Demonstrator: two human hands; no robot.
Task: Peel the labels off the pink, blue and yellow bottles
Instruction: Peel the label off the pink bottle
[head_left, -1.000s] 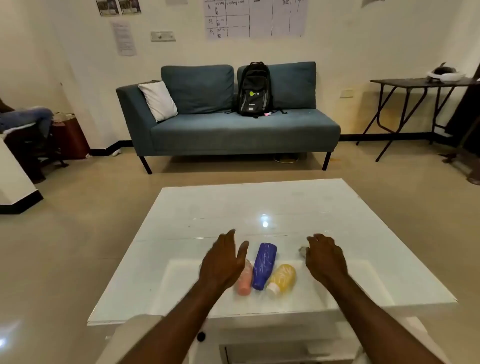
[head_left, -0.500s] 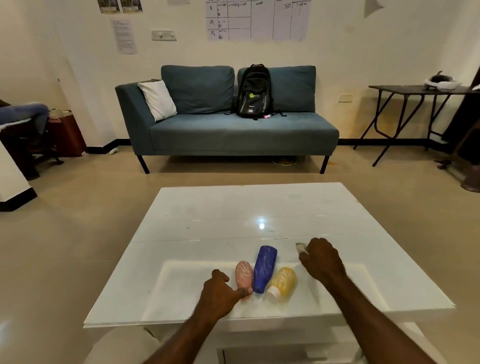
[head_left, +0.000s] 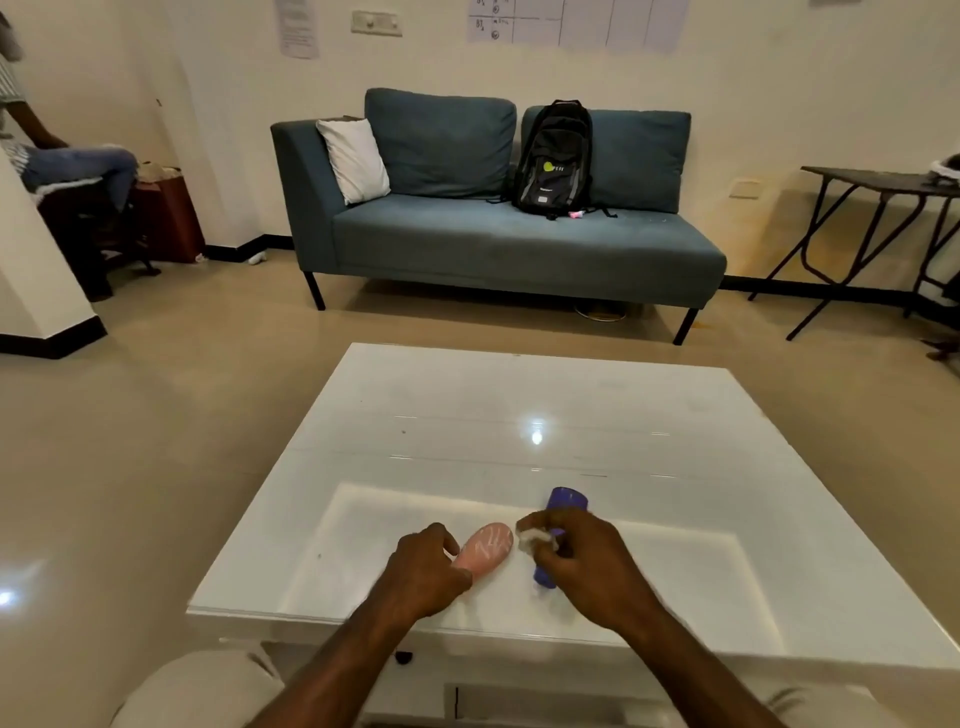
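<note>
The pink plastic bottle (head_left: 487, 544) is now taken at its near end by the left hand (head_left: 430, 570), fingers curled round it. Half a second ago only the thumb was laid against it. The bottle is seen lying on its side, swung so that its far end points away and to the right, and bare tabletop shows between it and the blue plastic bottle (head_left: 567, 502), which it was lying against before.

The right hand (head_left: 589, 569) has been brought across from the right side of the row and is now held over the blue plastic bottle, so that only the bottle's far end and a bit of its near end can be seen. A small white crumpled scrap (head_left: 535, 538) is pinched in the fingertips of that hand, just beside the far end of the pink bottle. The two hands are close together but not touching.

The yellow bottle, seen earlier to the right of the blue one, cannot be made out; that spot is covered by the right hand.

Both visible bottles are found on the white glossy low table (head_left: 571, 405), close to the middle of its near edge.
</note>
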